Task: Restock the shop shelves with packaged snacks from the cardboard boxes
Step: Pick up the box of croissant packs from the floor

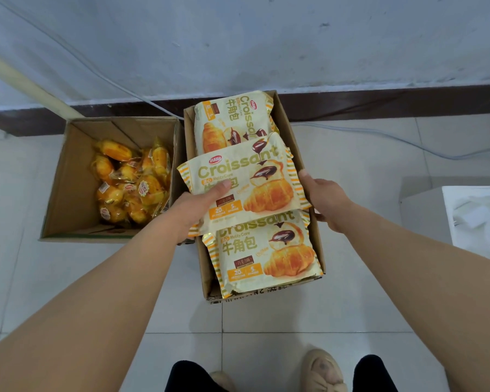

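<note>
A long cardboard box (290,128) on the floor holds cream-and-yellow croissant packs. One pack (232,123) lies at the far end, another (266,250) at the near end. Between them a third croissant pack (255,176) sits raised and slightly tilted. My left hand (201,205) grips its left side with the thumb on top. My right hand (326,199) holds its right edge, fingers hidden under the pack. To the left, a square cardboard box (68,176) contains several small orange wrapped cakes (130,182).
Both boxes stand on a pale tiled floor against a wall with a dark skirting board (393,100). A grey cable (379,134) runs along the floor at right. A white bin or case (475,216) stands at the right edge. My shoes (323,372) show at the bottom.
</note>
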Tool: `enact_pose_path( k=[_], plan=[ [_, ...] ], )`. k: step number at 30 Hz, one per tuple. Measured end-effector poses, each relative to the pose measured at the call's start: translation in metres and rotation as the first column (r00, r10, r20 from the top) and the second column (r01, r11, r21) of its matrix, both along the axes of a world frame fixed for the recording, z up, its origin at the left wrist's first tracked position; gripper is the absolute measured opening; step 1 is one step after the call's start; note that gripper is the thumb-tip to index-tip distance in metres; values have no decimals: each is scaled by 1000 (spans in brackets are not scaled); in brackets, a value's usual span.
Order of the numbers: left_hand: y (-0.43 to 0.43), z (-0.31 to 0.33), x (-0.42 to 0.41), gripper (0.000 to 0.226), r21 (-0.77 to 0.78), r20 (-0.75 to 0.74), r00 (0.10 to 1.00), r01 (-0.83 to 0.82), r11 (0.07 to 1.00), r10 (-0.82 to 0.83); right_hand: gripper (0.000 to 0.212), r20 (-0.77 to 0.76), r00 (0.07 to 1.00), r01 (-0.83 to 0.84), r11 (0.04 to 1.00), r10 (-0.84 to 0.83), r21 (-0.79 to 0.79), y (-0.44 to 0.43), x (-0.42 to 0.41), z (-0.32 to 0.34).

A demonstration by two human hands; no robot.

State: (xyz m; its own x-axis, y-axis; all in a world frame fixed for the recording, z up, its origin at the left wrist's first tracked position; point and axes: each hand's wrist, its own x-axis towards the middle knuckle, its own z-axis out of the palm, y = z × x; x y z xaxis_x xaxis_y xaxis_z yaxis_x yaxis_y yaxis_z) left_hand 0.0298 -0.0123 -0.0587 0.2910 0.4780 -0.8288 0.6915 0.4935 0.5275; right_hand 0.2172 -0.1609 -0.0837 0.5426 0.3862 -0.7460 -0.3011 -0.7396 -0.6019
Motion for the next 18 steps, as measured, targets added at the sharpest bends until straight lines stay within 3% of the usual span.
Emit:
enact_pose_path(
  k=[4, 7, 14, 18],
  plan=[
    [3, -4, 0, 54, -8, 13, 1000, 17, 1000, -16, 36, 122, 987, -91, 992, 102, -92, 1, 2, -11],
    [7, -7, 0, 64, -19, 28, 999, 34, 999, -33, 40, 156, 973, -149, 979, 171, -142, 3, 8, -15],
    [14, -17, -2, 72, -35, 80, 995, 58, 998, -55, 36, 24, 981, -193, 981, 194, -35, -6, 18, -12],
    [14, -17, -3, 81, -49, 84, 996, 43, 998, -39, 32, 70, 955, -280, 955, 287, -96, 0, 18, -8]
  ],
)
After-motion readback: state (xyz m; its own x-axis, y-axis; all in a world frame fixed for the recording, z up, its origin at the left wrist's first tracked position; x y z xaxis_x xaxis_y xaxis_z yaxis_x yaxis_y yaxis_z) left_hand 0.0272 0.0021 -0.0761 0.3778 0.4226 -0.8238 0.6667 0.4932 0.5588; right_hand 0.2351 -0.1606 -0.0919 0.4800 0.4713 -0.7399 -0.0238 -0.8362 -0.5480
